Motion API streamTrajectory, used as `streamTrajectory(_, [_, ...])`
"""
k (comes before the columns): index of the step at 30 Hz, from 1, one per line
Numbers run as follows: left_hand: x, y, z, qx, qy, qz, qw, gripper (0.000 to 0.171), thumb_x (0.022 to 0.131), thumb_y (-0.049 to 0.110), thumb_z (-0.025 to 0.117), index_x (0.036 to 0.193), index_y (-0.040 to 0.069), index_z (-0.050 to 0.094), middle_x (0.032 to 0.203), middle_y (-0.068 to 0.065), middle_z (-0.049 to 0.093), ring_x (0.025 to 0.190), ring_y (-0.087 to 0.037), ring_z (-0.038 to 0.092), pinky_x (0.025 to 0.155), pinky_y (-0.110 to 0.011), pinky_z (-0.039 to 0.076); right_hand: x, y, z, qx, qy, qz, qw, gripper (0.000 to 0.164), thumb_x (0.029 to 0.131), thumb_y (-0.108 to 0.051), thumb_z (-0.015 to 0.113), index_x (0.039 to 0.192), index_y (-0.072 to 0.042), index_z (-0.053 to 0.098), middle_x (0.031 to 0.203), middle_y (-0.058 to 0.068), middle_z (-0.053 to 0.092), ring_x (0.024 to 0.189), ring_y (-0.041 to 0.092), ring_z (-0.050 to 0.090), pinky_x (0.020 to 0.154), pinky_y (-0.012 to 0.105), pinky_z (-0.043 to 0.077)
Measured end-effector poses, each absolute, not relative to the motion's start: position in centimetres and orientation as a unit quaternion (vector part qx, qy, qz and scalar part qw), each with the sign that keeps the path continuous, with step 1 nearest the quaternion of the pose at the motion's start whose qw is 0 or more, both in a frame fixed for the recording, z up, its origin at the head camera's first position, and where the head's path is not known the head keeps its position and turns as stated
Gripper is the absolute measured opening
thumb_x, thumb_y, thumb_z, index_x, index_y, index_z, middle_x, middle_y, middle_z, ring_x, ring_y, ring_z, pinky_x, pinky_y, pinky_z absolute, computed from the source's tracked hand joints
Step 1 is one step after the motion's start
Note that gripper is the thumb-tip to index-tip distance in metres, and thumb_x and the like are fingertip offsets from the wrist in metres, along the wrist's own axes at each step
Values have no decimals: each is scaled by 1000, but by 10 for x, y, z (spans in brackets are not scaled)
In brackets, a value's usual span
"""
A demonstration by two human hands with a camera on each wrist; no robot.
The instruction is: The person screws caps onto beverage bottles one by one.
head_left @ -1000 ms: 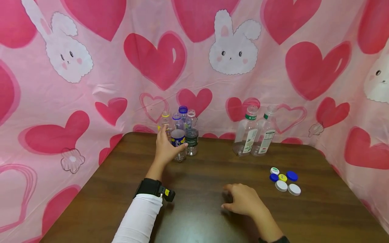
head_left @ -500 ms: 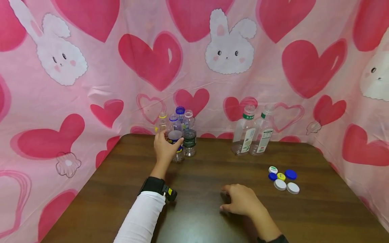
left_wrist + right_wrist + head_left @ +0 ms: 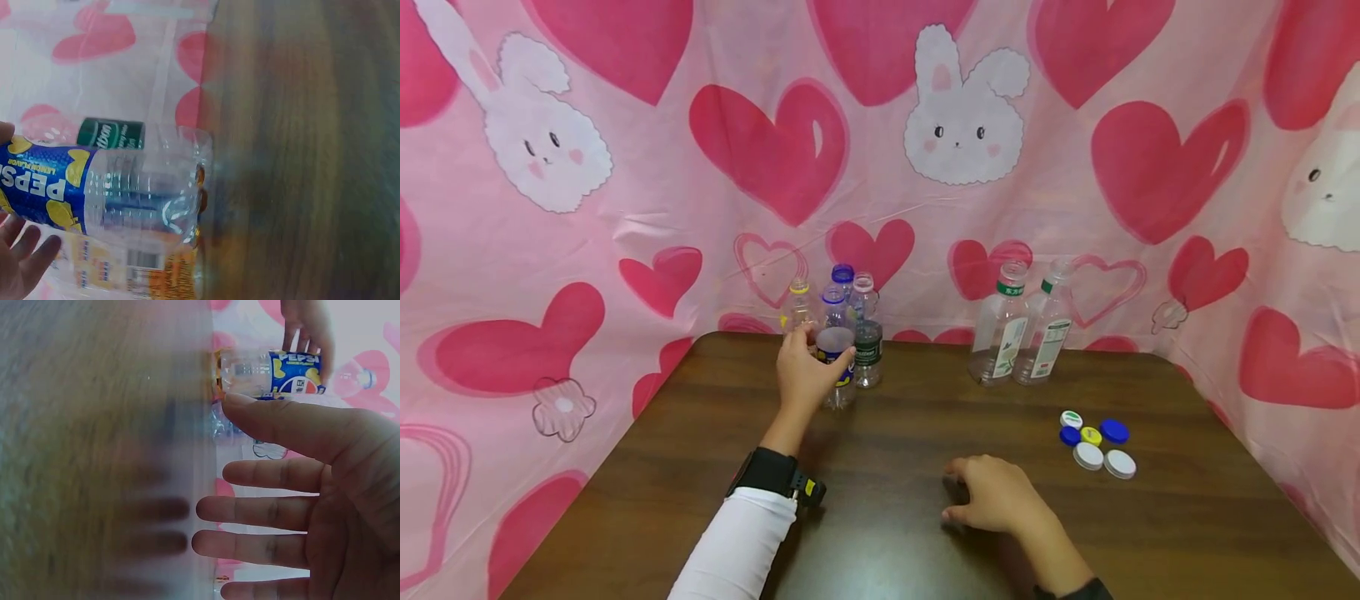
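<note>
My left hand (image 3: 805, 371) grips a clear Pepsi bottle (image 3: 837, 340) with a blue lemon-flavour label, thumb on one side and fingers on the other. The bottle stands upright and has no cap. In the left wrist view, the fingers (image 3: 25, 256) lie beside the Pepsi label (image 3: 47, 181). Close behind it are a yellow-ringed bottle (image 3: 799, 304), a blue-necked bottle (image 3: 842, 275) and a green-labelled bottle (image 3: 868, 342). My right hand (image 3: 996, 493) is held low over the table, fingers relaxed and apart, with nothing in it.
Two tall clear bottles (image 3: 1000, 333) with green neck bands stand at the back right. Several loose caps (image 3: 1088, 455), white, blue and yellow, lie right of my right hand on the brown table (image 3: 887, 467). A pink heart-patterned cloth (image 3: 880, 192) hangs behind.
My left hand has closed around the Pepsi bottle, which has shifted slightly toward me. My right hand has stayed in place. The head view has turned a little.
</note>
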State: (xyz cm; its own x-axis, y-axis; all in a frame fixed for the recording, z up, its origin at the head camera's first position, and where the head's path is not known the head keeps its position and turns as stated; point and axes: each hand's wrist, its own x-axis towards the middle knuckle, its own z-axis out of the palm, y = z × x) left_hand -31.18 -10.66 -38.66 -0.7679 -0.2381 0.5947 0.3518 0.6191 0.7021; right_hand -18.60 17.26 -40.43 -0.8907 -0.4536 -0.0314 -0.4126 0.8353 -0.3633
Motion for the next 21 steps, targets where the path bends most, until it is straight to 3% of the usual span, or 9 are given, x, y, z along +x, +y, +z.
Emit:
streamTrajectory(5, [-290,-98,-387,-78,-832,-447,320,64,70,36,87,115,0,58,106,-16,64,96,-30,63,79,-44,55,-184,175,-401,-231,954,-182,65,50,72,-35,84,112,-10,69,93,2,67,87,24,62,68,48,51])
streamTrajectory(12, [-251,-70,-385,-169,-812,-501,246,62,71,28,87,117,4,54,108,-13,69,92,-23,67,75,-43,58,-185,180,-398,-224,956,-181,61,49,71,-35,85,111,-10,70,91,0,66,86,23,62,69,48,51])
streamTrajectory(17, [-226,-50,-385,-223,-793,-535,188,61,71,24,87,119,8,52,103,-6,70,84,-13,67,73,-33,58,-187,182,-401,-217,960,-166,64,51,71,-37,85,112,-11,70,91,0,66,86,23,61,68,48,51])
streamTrajectory(21, [-214,-40,-384,-248,-790,-536,162,61,71,24,87,120,9,53,107,-3,70,86,-10,67,75,-28,56,-187,183,-402,-211,961,-166,70,53,71,-38,85,114,-11,69,91,-1,65,86,22,61,69,49,51])
